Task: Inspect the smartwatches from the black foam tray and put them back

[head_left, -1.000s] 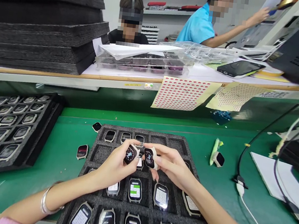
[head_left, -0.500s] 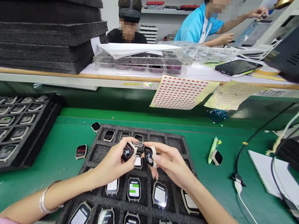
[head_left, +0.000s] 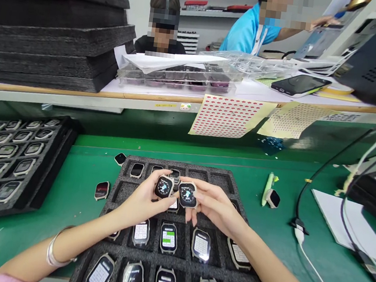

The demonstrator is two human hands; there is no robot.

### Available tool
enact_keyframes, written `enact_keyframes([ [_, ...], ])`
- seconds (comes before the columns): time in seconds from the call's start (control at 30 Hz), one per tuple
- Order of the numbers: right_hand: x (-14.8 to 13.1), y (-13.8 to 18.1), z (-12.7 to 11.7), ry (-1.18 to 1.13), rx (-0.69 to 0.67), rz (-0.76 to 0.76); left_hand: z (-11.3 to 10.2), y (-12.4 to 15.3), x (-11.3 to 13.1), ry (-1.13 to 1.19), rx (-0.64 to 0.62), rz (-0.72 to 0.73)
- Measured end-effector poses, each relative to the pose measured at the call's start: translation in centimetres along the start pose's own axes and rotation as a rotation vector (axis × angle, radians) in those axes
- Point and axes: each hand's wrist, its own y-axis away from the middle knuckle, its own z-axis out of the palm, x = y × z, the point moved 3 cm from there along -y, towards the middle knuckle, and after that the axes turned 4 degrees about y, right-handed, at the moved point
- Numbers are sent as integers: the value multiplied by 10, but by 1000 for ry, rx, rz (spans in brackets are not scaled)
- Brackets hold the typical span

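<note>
My left hand grips a smartwatch case between thumb and fingers, its lit dial facing me. Close beside it, my right hand pinches a second lit watch case. Neither case has a strap. Both are held above a black foam tray with square compartments. Several watch cases lie in the tray; many show white grid screens, and one screen has green cells. Dark-screened cases sit in the far row, partly behind my fingers.
On the left is another foam tray of watch cases. Loose cases lie beside the middle tray. A green pen-like tool and cables are on the right. Foam trays are stacked on the shelf; two people sit beyond.
Both watch cases have turned so their dials face me more squarely. The co-worker in blue has moved an arm at the back right.
</note>
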Motion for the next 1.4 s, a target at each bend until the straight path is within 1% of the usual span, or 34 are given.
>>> enact_keyframes([
  [0.17, 2, -3, -3, 18, 44, 4, -5, -1, 4, 271, -2, -113],
  [0.27, 3, -4, -7, 65, 116, 0, -10, -1, 5, 347, -9, -121],
  [0.33, 4, -4, -8, 86, 135, 2, -11, -1, 4, 359, -19, -117],
  [0.63, 5, 0, -10, 137, 74, 2, -12, -1, -6, 354, -120, -118],
  [0.77, 5, 0, -9, 142, 69, -4, -12, -1, -6, 344, -132, -105],
  [0.87, 5, 1, -8, 160, 82, -16, -10, 0, -4, 306, -125, -96],
  [0.93, 4, 1, -7, 167, 85, -37, -8, 0, -4, 241, -103, -75],
  [1.1, 4, -1, -5, 138, 3, -82, -9, 0, -10, 6, -17, -28],
  [1.27, 6, 0, -7, 179, -29, -61, -7, 5, -9, -173, -49, 21],
  [1.4, 5, 2, -7, 162, -31, -68, -6, 5, -9, -208, -34, 32],
])
